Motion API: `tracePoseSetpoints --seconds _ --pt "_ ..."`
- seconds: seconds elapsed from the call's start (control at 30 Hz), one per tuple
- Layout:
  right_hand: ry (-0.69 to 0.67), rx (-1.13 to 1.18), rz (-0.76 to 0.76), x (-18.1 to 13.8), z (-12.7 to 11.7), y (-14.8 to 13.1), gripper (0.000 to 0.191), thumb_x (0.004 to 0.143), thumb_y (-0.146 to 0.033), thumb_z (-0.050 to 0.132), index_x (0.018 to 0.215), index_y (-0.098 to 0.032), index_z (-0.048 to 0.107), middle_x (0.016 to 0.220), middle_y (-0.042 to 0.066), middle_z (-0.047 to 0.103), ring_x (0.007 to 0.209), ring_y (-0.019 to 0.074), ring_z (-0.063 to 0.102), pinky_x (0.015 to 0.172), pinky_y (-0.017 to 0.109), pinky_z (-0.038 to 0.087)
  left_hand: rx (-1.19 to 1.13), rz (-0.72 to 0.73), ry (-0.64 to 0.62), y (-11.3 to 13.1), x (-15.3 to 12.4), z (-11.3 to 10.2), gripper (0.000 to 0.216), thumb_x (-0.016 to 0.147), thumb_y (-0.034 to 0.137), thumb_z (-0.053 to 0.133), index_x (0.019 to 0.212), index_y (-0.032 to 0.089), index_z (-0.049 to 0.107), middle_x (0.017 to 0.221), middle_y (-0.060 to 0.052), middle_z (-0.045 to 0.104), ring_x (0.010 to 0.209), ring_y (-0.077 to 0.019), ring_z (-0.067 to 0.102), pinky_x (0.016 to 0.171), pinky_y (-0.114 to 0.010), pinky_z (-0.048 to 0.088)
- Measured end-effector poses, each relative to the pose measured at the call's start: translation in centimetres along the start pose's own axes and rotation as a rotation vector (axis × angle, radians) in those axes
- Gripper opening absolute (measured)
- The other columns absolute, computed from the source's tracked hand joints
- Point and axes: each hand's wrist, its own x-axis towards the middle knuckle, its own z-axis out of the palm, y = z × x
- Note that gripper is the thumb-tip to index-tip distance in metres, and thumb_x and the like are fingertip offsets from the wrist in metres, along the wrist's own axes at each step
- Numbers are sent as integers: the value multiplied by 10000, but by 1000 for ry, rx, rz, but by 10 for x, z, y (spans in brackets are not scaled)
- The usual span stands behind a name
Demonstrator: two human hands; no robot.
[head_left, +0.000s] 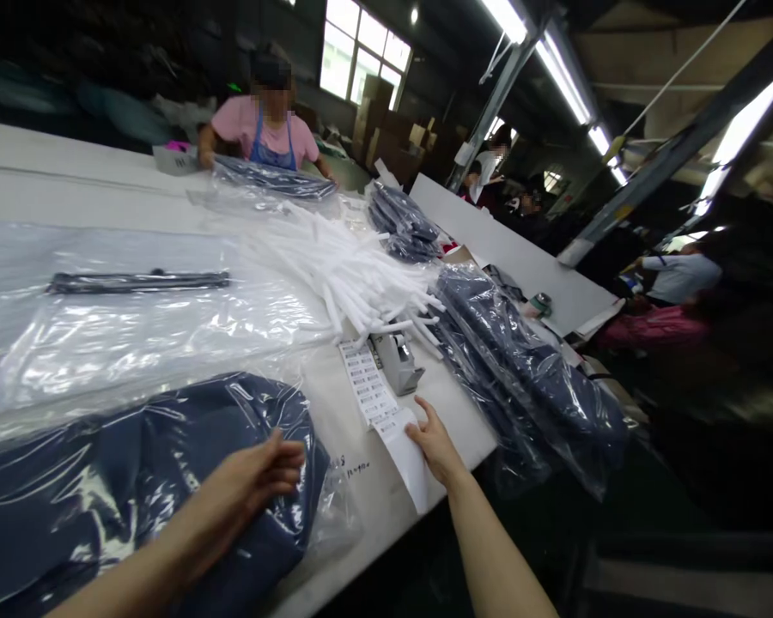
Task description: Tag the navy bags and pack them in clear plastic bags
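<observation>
Here, labelling bagged clothes.
Left hand (258, 481) flat and open, pressing navy bagged garment (135, 489); right hand (433, 442) open, fingers on label strip (386, 412), nothing gripped; peeling one label probably next.

Printed and handwritten marks on the table.
Label sheet (368, 384) near the front edge: rows of print, illegible. Handwriting (349, 467) on the table (70, 180) beside it, unreadable.

Dim workshop, bright window (364, 47), ceiling striplights (557, 69)
</observation>
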Motion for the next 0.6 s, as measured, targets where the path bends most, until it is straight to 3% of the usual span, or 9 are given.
tracePoseSetpoints --seconds 0.1,0.17,0.23,0.33,0.4,0.47,0.53,0.6 --pt "-52 225 -7 -8 5 0 984 652 -394 781 1408 -218 176 802 7 678 685 169 624 672 272 471 -202 -326 -138 -26 40 72 560 822 553 605 898 -1 634 894 -213 666 681 -198 650 632 -252 555" --pt "-85 263 -11 -12 4 6 982 673 -389 772 1413 -238 146 843 18 683 699 177 636 679 286 474 -243 -362 -159 -41 68 114 543 861 530 560 943 -3 623 882 -211 668 675 -209 654 601 -268 546" --pt "-134 247 4 -14 0 12 969 686 -403 753 1418 -246 138 887 38 681 716 202 645 690 334 489 -261 -280 -132 -53 91 138 400 929 394 502 1054 27 600 911 -180 679 698 -197 659 622 -267 538" --pt "-62 -26 -78 -17 -9 12 738 685 -391 734 1324 -236 398 965 74 653 819 247 636 749 418 499 -228 -140 -52 -61 114 144 256 941 217 471 1129 81 577 918 -121 691 704 -172 655 627 -249 514" --pt "112 -351 -321 -17 -10 3 393 734 -323 696 1108 -238 614 1059 89 613 988 262 582 871 445 458 -173 -72 -28 -63 121 135 238 912 219 528 1099 92 603 877 -99 696 673 -171 645 580 -238 483" --pt "219 -654 -583 -15 -4 -10 193 777 -248 670 969 -251 692 1107 80 590 1084 250 510 957 431 397 -118 -15 -22 -62 122 127 235 879 246 583 1054 98 632 828 -82 695 639 -165 629 552 -226 452" --pt "184 -870 -703 -12 5 -20 212 763 -219 708 971 -258 703 1067 70 614 1042 242 503 934 414 395 -79 33 -30 -59 120 123 235 848 263 615 1010 96 653 798 -73 691 630 -161 616 564 -225 444" --pt "118 -1006 -728 -8 15 -23 262 711 -216 771 963 -247 706 974 55 650 949 232 520 855 388 414 -47 66 -29 -57 117 123 233 815 277 640 950 89 670 770 -71 685 637 -165 607 589 -233 446"
